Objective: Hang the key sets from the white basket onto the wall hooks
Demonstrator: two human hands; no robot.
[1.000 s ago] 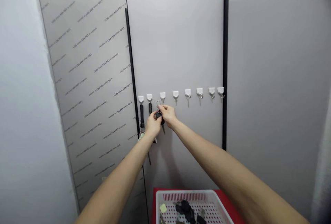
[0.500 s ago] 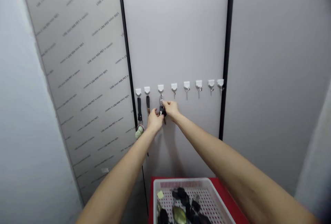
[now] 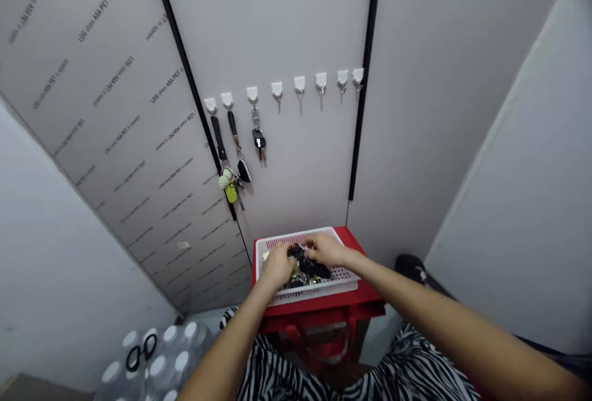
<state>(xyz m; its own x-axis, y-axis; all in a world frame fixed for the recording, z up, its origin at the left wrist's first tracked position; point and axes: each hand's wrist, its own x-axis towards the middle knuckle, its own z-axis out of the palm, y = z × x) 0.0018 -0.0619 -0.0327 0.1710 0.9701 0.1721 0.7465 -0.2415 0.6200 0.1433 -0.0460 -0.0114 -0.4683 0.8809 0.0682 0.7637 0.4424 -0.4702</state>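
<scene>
1. The left hand point(image 3: 278, 265) reaches into the left part of the white plastic basket point(image 3: 324, 292), fingers bent downward beside the dark pile of keys point(image 3: 316, 269). Whether it grips any of them cannot be told.
2. The right hand point(image 3: 327, 249) comes in over the basket's far right side, fingers curled at the same pile; whether they grasp something is also unclear.
3. The pile lies inside the basket between and just nearer than the hands, mostly black pieces with some shiny metal ones.
4. The basket rests on a red surface point(image 3: 354, 240), a red handle point(image 3: 296, 340) hanging on its near side.
5. Beyond, eight white hooks point(image 3: 252, 94) run in a row across a pale panel point(image 3: 296, 24).
6. The leftmost hook bears a black strap point(image 3: 218, 137) with a pale green ball charm point(image 3: 225, 179) and yellow-green tag point(image 3: 231, 193).
7. The second holds a dark strap point(image 3: 232, 123) with a black-and-silver fob point(image 3: 245, 171).
8. From the third, a silver clip point(image 3: 256, 118) suspends black-headed keys point(image 3: 259, 140).
9. White-capped bottles point(image 3: 180, 361) stand at near left.
</scene>
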